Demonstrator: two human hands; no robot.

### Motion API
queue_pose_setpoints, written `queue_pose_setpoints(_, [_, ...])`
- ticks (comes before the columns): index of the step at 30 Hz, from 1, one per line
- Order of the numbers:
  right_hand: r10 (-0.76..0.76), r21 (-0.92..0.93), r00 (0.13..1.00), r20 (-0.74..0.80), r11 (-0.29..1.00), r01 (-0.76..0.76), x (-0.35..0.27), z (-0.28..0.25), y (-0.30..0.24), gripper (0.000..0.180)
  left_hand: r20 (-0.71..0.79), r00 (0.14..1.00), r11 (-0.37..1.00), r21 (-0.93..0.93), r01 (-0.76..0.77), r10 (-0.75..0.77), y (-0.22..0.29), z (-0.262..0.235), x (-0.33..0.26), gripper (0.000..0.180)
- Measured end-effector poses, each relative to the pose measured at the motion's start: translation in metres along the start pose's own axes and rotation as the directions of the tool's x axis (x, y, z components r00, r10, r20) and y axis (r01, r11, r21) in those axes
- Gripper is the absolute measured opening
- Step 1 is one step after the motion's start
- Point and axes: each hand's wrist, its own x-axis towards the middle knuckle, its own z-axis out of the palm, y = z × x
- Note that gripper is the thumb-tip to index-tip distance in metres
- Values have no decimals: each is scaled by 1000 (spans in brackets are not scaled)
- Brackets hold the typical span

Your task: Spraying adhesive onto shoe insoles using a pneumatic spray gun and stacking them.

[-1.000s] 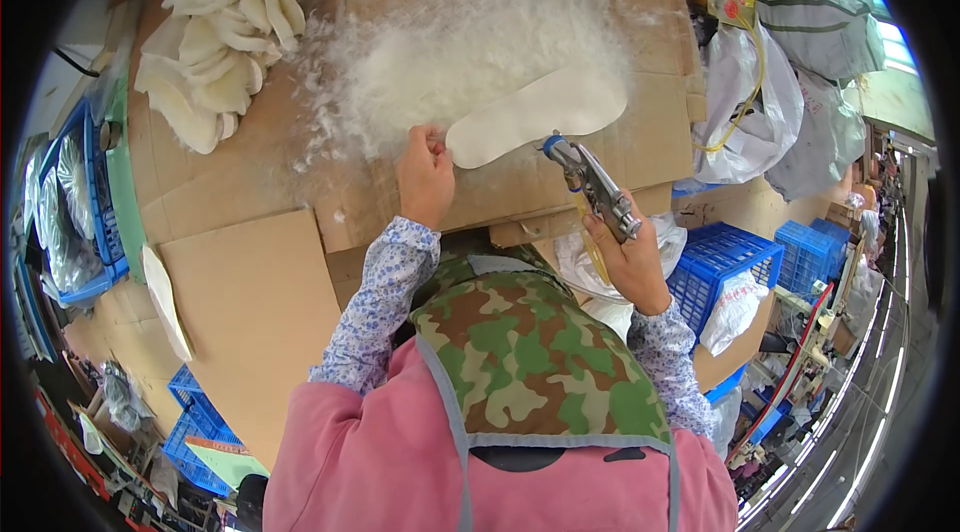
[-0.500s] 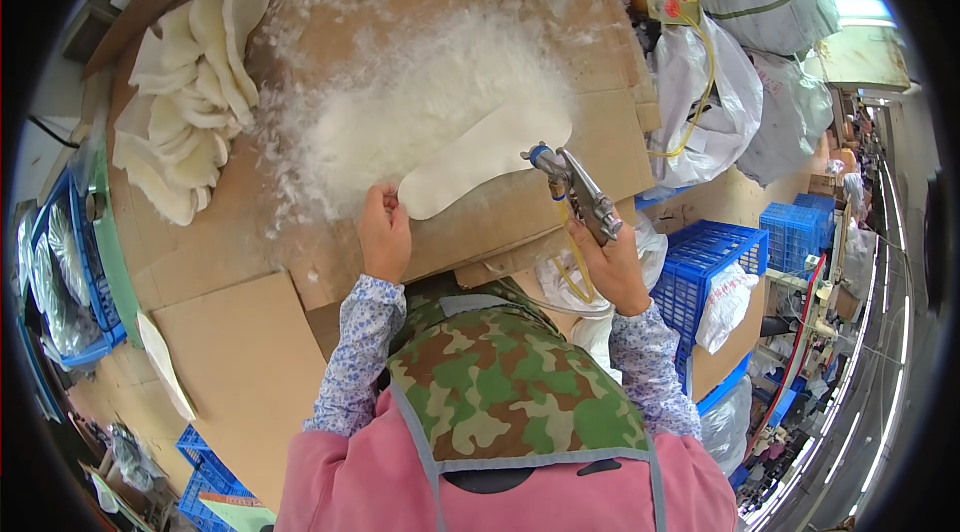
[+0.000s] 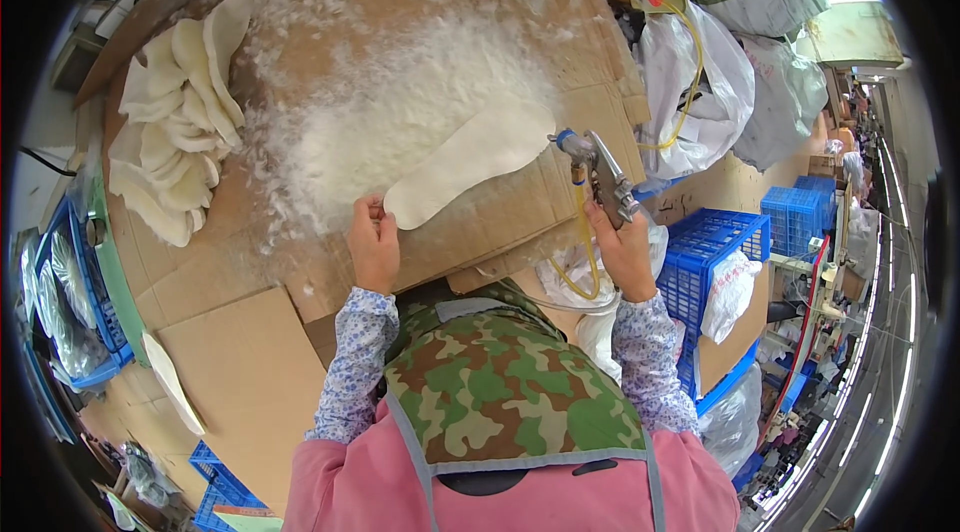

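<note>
A pale insole-shaped sheet (image 3: 470, 160) lies on a cardboard-covered table (image 3: 500, 222) crusted with white spray residue (image 3: 400, 112). My left hand (image 3: 373, 242) pinches the near end of that sheet. My right hand (image 3: 625, 247) grips a metal spray gun (image 3: 598, 174) with a yellow hose (image 3: 585, 262), its nozzle close to the sheet's right edge. A pile of similar pale insoles (image 3: 180, 112) rests at the table's left.
Blue plastic crates (image 3: 715, 252) with white bags stand to my right, and another blue crate (image 3: 70, 302) sits at the left. Large white sacks (image 3: 700, 92) lean behind the table's right corner. A loose insole (image 3: 172, 380) lies on lower cardboard (image 3: 240, 382).
The view has shifted, so the table sits lower and more to the right. My left hand stays at the sheet's near end, and the spray gun stays beside its right edge.
</note>
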Motion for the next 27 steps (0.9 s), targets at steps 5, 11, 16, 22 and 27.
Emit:
queue_pose_setpoints(5, [61, -34, 998, 2, 998, -60, -6, -3, -1, 22, 10, 1000, 999, -33, 18, -18, -4, 0, 0, 24])
queue_pose_setpoints(11, [-60, -55, 996, 72, 996, 64, -24, 5, 3, 16, 7, 1000, 1000, 0, -14, 14, 1, -2, -1, 26])
queue_pose_setpoints(16, [-40, -19, 990, 138, 999, 43, -33, 8, -4, 17, 8, 1000, 999, 30, -12, 12, 9, -2, -5, 24])
queue_pose_setpoints(22, [-118, -43, 979, 165, 991, 126, -39, 5, -9, 18, 5, 1000, 999, 18, -28, 28, 6, 1, -5, 23])
queue_pose_setpoints(27, [47, -18, 997, -62, 999, -49, -22, -7, 12, 22, 136, 981, 837, -514, 188, -137, 40, -1, 1, 25])
